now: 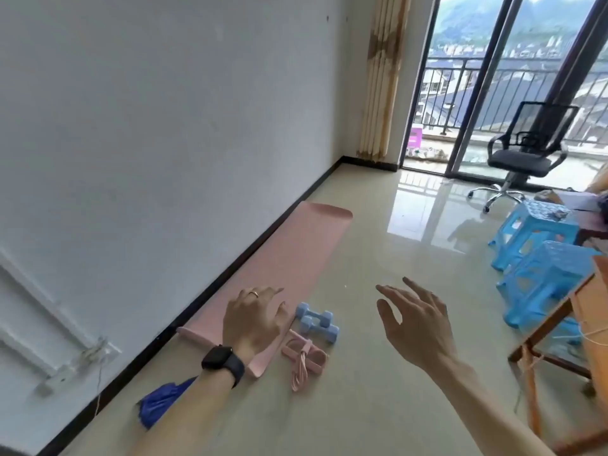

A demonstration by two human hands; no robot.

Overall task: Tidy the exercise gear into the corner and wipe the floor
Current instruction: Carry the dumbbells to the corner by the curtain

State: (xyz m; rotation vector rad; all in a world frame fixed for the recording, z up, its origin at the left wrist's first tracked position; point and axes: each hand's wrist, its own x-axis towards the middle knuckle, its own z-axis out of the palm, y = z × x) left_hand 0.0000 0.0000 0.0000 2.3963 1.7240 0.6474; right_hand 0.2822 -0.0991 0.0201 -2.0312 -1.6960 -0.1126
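The pink mat lies by the wall, blue dumbbells and a pink pull rope just beside it. My left hand and right hand hover, fingers spread, holding nothing. A bump could roll the dumbbells.

We see a plain pink mat along the white wall, two pale blue dumbbells, a pink pull rope, a deep blue cloth, bright blue lattice-patterned stools, a black chair, and a glossy beige floor.
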